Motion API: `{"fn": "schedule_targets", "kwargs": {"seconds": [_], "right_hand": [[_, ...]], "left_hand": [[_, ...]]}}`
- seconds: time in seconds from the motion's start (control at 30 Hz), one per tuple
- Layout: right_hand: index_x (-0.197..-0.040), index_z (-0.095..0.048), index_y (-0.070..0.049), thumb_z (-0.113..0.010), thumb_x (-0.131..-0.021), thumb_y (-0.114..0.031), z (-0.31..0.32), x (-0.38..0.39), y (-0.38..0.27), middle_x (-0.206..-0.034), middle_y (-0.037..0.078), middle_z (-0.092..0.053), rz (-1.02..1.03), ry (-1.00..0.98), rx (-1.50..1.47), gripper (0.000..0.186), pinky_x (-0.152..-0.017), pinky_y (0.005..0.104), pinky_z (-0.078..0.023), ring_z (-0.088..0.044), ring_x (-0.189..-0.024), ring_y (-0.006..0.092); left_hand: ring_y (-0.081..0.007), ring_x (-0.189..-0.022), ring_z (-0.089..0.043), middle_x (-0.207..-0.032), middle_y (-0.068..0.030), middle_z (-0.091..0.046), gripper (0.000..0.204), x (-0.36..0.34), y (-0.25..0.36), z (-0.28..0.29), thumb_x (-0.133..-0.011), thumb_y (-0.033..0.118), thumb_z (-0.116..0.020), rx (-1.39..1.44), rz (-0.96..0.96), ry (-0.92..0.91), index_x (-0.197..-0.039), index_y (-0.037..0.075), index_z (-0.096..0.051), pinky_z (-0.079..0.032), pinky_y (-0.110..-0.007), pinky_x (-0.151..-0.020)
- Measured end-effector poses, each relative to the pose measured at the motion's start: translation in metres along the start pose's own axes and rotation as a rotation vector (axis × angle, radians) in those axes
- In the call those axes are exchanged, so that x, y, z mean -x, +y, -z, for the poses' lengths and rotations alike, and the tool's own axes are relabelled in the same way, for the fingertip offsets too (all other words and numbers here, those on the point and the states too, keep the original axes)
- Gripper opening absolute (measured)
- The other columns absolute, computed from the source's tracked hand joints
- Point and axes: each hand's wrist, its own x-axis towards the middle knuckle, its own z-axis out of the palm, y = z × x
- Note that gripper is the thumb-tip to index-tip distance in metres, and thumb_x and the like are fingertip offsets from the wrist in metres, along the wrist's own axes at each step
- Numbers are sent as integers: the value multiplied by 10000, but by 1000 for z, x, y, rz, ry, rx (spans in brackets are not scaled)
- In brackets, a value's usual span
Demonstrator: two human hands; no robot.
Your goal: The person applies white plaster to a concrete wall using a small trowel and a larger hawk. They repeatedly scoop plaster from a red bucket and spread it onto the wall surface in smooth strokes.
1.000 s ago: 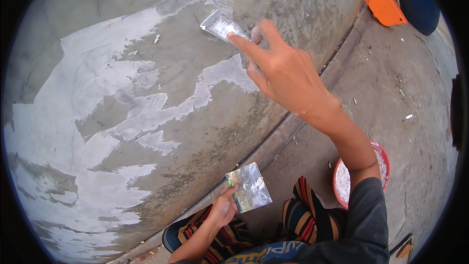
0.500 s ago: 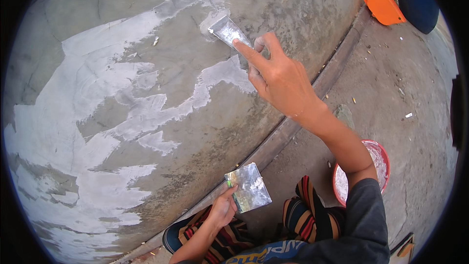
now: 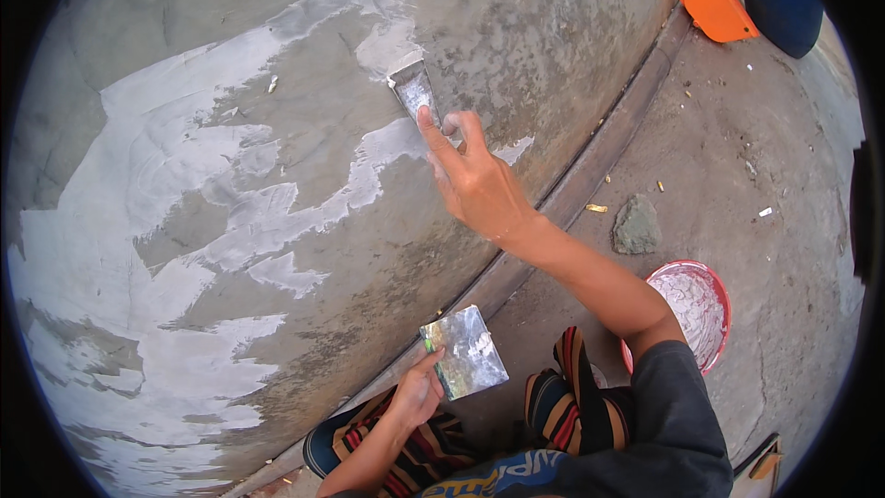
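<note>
My right hand grips a putty knife, index finger laid along its metal blade. The blade's wide edge rests on the grey concrete wall, at the lower end of a fresh whitish patch of putty. Low in front of my body, my left hand pinches one edge of a flat square plate smeared with white putty. Its thumb lies on top; the fingers underneath are mostly hidden. Broad pale putty strokes cover much of the wall at left.
A red-rimmed bucket of white putty stands on the floor by my right elbow. Near it lies a grey stone. An orange dustpan and a dark blue barrel are at the far right. A ledge runs along the wall's foot.
My right hand has drawn the putty knife down the wall toward me, leaving a larger pale patch above the blade. The left hand keeps the plate in nearly the same place.
</note>
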Motion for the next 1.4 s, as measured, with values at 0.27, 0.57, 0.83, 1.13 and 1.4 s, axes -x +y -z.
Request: {"fn": "schedule_targets", "kwargs": {"seconds": [0.27, 0.57, 0.83, 1.13, 1.4], "right_hand": [[-1388, -435, -7, -598, -830, 19, 27, 30, -12, -1050, 182, -445, -33, -72, -107, 582, -546, 359, -526, -606, -630, 297], [-1341, -483, -7, -609, -836, 1, 21, 1, -24, -1055, 175, -466, -141, -127, 18, 521, -572, 367, -543, -625, -658, 317], [-1381, -473, -23, -545, -934, -65, 69, 57, -21, -1092, 135, -531, -385, -325, -634, 454, -644, 286, -522, -591, -659, 172], [-1305, -586, -64, -560, -884, 35, 61, 118, -31, -1065, 81, -573, -280, -478, -637, 433, -600, 262, -468, -549, -690, 117], [-1265, -639, -197, -653, -725, 58, 55, 129, -51, -1014, 78, -571, -6, -480, -305, 597, -530, 276, -469, -564, -639, 166]], "left_hand": [[-209, -1190, -530, -1293, -81, -531, 355, 0, -6, 8, -993, 193, -476, 14, 0, 38, -1326, 82, -423, -407, -399, -1038], [-215, -1168, -546, -1266, -69, -552, 325, -6, -6, 7, -989, 189, -478, 17, -3, 26, -1295, 83, -452, -418, -388, -1028], [-220, -1197, -536, -1298, -78, -537, 418, 8, 5, -1, -992, 194, -465, 12, -124, 106, -1386, 79, -385, -433, -400, -1023], [-166, -805, -684, -995, -63, -677, 312, 13, 39, -21, -953, 240, -546, 270, -175, 110, -1199, 48, -547, -577, -313, -684], [-88, -448, -556, -778, -41, -644, 188, 17, 46, -25, -950, 230, -558, 411, -112, 162, -1028, 60, -578, -370, -187, -304]]}}
